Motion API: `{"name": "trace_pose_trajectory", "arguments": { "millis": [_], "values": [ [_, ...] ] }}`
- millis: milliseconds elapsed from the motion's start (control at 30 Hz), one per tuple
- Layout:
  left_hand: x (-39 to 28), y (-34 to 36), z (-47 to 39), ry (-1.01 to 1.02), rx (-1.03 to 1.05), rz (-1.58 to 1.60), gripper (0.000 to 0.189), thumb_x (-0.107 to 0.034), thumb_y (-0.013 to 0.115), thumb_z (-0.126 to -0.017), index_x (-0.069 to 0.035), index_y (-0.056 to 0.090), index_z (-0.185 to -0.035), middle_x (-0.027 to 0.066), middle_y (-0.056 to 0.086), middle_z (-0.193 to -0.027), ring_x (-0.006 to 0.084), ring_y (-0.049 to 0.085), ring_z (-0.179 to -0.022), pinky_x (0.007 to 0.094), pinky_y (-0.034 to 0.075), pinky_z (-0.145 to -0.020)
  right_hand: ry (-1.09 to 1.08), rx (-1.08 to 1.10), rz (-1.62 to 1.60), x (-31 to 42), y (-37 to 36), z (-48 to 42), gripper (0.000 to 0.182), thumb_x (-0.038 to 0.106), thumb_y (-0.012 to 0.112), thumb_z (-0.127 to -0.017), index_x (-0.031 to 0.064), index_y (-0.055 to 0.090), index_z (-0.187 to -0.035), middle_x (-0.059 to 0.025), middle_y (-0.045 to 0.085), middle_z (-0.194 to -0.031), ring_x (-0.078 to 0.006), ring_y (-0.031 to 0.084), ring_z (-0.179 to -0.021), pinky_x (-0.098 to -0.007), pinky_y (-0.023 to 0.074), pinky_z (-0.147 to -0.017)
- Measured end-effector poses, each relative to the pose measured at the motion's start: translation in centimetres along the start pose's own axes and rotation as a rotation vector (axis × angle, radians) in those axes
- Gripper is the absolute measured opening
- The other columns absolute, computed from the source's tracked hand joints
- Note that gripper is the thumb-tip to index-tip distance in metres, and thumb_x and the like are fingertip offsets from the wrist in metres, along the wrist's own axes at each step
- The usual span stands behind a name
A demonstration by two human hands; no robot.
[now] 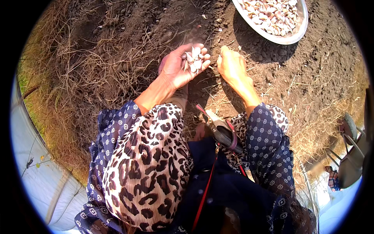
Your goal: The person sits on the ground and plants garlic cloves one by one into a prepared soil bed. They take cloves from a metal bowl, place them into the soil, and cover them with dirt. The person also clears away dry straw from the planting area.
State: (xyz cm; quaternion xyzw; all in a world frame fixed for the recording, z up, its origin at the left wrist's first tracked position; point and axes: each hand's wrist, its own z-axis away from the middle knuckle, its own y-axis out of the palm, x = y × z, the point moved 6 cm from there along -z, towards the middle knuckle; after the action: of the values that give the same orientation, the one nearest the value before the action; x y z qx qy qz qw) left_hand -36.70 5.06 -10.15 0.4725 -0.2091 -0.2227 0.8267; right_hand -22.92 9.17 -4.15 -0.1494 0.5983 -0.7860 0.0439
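My left hand (182,65) is palm up with its fingers curled, cupping several garlic cloves (194,60) with pale, faintly pinkish skins. Just to its right, my right hand (233,65) is low over the brown soil (214,90), back of the hand up and fingers bent together. Its fingertips point down towards the ground and are mostly hidden, so whether they pinch a clove does not show. Beyond the right hand, at the upper right, a metal basin (287,39) holds a heap of loose garlic cloves (273,17).
Dry straw (117,67) covers the ground on the left. A few single cloves (204,16) lie on the soil ahead. Between my knees hangs a small dark bag (226,136) with a red strap (204,196). Pale sheeting (43,187) borders the left; a chair (352,159) stands far right.
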Motion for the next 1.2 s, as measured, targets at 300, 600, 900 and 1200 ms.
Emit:
{"name": "trace_pose_trajectory", "arguments": {
  "millis": [300, 600, 900, 1200],
  "values": [
    [0.0, -0.2, 0.0, 0.019, -0.075, -0.040, 0.029, -0.021, 0.048, -0.097, 0.003, 0.058, -0.110, 0.0170, 0.063, -0.103, 0.0289, 0.064, -0.095, 0.0431, 0.056, -0.087, -0.062, 0.065, 0.053, 1.4, 1.0, -1.4, 0.014, 0.003, 0.060, -0.077, -0.0090, 0.060, -0.084, -0.0271, 0.065, -0.077, -0.0394, 0.068, -0.076, -0.0455, 0.0544, -0.067],
    [-0.5, -0.9, 1.2, 0.068, -0.002, -0.005, 0.030, -0.022, 0.049, -0.097, 0.003, 0.059, -0.112, 0.0160, 0.064, -0.103, 0.0290, 0.064, -0.095, 0.0437, 0.056, -0.088, 0.089, -0.047, -0.157, -1.1, -4.2, 0.2, 0.023, 0.019, 0.058, -0.089, -0.0033, 0.062, -0.091, -0.0243, 0.066, -0.084, -0.0390, 0.066, -0.083, -0.0444, 0.0503, -0.075],
    [-1.1, -1.3, 1.7, 0.101, 0.078, 0.070, 0.030, -0.021, 0.051, -0.096, 0.004, 0.059, -0.112, 0.0168, 0.064, -0.104, 0.0303, 0.064, -0.096, 0.0432, 0.056, -0.087, 0.036, -0.030, 0.014, -2.9, -1.2, 1.6, 0.021, 0.017, 0.062, -0.088, 0.0027, 0.050, -0.099, -0.0209, 0.056, -0.096, -0.0418, 0.059, -0.084, -0.0500, 0.0474, -0.072],
    [-0.7, -1.2, 1.1, 0.081, 0.054, 0.045, 0.029, -0.020, 0.051, -0.096, 0.003, 0.059, -0.111, 0.0165, 0.064, -0.103, 0.0293, 0.064, -0.096, 0.0426, 0.057, -0.086, -0.121, -0.303, -0.110, -3.6, -3.2, -1.5, 0.010, 0.007, 0.060, -0.089, 0.0002, 0.055, -0.094, -0.0199, 0.060, -0.087, -0.0364, 0.062, -0.080, -0.0418, 0.0494, -0.069]
  ]
}}
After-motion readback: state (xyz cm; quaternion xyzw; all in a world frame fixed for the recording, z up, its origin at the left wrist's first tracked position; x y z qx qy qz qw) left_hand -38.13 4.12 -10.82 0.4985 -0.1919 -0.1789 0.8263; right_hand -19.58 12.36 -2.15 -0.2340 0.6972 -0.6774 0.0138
